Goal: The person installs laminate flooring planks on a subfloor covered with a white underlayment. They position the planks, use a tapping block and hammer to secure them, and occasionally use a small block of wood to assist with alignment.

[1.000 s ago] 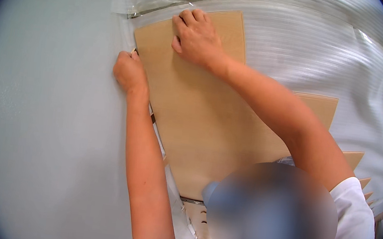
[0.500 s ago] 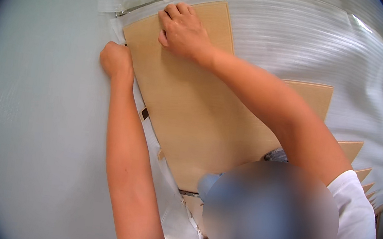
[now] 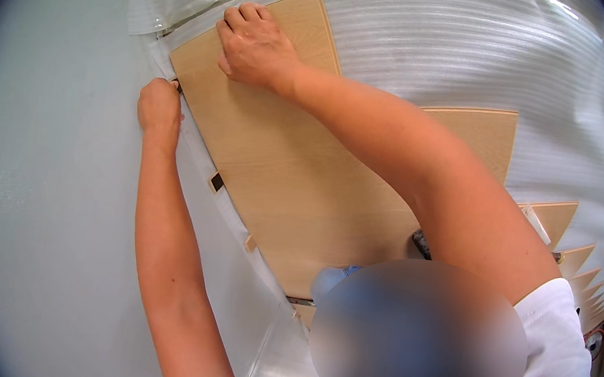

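Observation:
A wide wood-look floor plank (image 3: 270,139) lies along the pale wall. On its far end rests my right hand (image 3: 256,45), fingers curled and pressed down; whatever may be under them is hidden. My left hand (image 3: 161,105) is closed at the gap between plank and wall, its fingertips on a small dark spacer block (image 3: 177,85). Farther back toward me, another dark spacer block (image 3: 217,181) sits in the same gap, and a small wood-coloured piece (image 3: 250,243) stands beyond that one.
The pale wall (image 3: 54,156) runs up the left side. Silvery foam underlay (image 3: 428,45) covers the floor to the far right, with stepped plank ends (image 3: 478,128) on it. A blurred round area hides the lower middle. A dark-headed tool (image 3: 421,242) shows partly beneath my right arm.
The view has shifted, so the plank and both hands appear farther left. More of the dark spacer shows by my left fingertips. My right hand stays on the plank's far end.

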Available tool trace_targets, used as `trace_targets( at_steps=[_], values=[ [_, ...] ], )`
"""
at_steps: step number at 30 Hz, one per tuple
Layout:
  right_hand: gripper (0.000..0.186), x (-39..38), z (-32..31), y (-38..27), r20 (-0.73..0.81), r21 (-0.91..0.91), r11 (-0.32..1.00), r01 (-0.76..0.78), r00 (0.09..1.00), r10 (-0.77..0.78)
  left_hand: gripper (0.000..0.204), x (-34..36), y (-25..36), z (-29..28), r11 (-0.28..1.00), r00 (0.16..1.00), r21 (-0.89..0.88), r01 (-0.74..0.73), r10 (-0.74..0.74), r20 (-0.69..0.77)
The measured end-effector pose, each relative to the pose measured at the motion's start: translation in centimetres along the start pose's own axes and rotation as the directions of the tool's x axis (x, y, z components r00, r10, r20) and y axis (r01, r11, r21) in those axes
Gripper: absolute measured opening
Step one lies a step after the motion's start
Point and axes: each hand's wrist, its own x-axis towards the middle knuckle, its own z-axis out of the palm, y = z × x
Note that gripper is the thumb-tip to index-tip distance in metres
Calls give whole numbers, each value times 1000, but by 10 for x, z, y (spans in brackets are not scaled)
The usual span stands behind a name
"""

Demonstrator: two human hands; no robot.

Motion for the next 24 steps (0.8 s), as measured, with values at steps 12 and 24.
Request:
trace_targets(
  at_steps=[12, 24],
  values=[
    [42, -2, 0, 1, 38, 20, 999, -27, 999, 26, 42, -4, -10, 24, 998, 991, -39, -53, 48, -121],
    [39, 1, 8, -4, 12, 40, 999, -8, 1000, 8, 30, 20, -18, 24, 988, 994, 151, -16, 33, -105]
  ],
)
